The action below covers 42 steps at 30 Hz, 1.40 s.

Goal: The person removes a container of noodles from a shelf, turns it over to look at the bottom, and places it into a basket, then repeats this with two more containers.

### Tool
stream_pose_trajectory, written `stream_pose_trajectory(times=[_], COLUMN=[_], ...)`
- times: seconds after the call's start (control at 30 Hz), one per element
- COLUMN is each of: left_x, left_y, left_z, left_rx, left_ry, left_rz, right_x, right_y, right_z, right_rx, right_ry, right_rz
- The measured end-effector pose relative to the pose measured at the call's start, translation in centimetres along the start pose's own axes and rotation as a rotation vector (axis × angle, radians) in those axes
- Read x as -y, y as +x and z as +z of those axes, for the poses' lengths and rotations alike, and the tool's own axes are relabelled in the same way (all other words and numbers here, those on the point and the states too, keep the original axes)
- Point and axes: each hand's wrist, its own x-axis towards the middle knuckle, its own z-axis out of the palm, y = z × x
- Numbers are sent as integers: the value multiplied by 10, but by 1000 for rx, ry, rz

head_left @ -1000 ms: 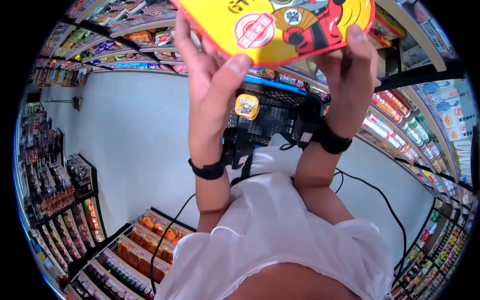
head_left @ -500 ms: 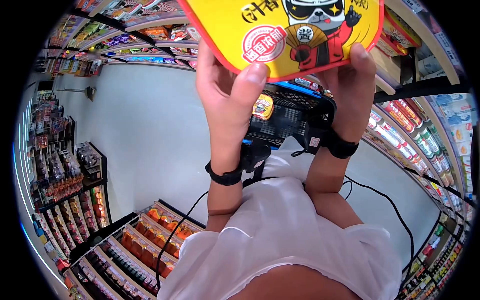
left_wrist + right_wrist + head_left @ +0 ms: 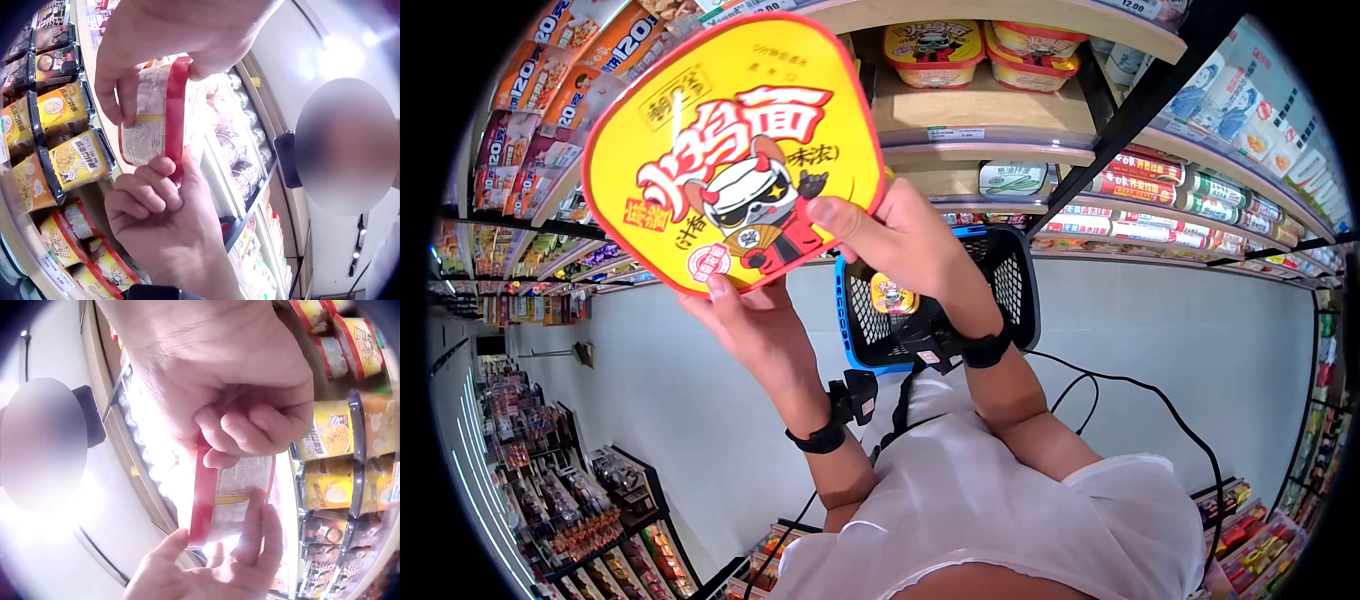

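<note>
Both my hands hold up a square instant noodle bowl (image 3: 740,160) with a yellow, red-edged lid printed with a cartoon dog. In the head view my left hand (image 3: 755,325) has its thumb at the lower edge, and my right hand (image 3: 915,245) grips the right side, thumb on the lid. The left wrist view shows the bowl's white printed side (image 3: 147,119), with my left hand's fingers (image 3: 128,103) along it. The right hand's fingers (image 3: 240,428) curl at the red rim in the right wrist view.
Below stands a black basket with a blue rim (image 3: 842,315), holding another yellow noodle bowl (image 3: 892,293). Matching bowls (image 3: 932,50) sit on the shelf ahead, beside orange packets (image 3: 625,45). Noodle rolls (image 3: 1135,180) line lower shelves. A black cable (image 3: 1140,385) hangs at my right.
The noodle bowl has moved left and lower in the head view, so its whole lid shows and it leans over. The view now takes in the basket and more of the shelf.
</note>
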Motion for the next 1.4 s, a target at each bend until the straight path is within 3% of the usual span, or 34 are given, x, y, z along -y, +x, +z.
stream_pose_trajectory(times=[0.1, 0.2, 0.47, 0.57, 0.63, 0.8, 1.0, 1.2, 1.4], left_x=[-2, -7, -30, -46, -48, -96, -132, -132, -144], left_y=[1, 1, -4, -9, -10, -29, -50, -55, -51], left_z=[-18, -31, -58, -78, -87, -131, -200, -237, -258], left_rx=[16, 5, 1, 19, 59, 17, 60, 149, 340], left_ry=[-83, 129, 120, -1, -36, -90, -42, -269, 34], left_rz=[-81, 15, 32, 34, 17, 58, 56, -100, -357], right_x=[0, 1, 0, -2, -3, -8, -28, -39, -48], right_y=[-3, -4, -16, -35, -40, -73, -118, -155, -162], right_z=[11, 10, 36, 65, 61, 135, 217, 267, 278], right_rx=[12, 59, 72, -17, 2, -101, -195, -424, -477], right_ry=[57, -48, -120, -91, -167, -207, -101, -118, -171], right_rz=[-49, 10, 86, -94, -99, -261, -165, -135, -295])
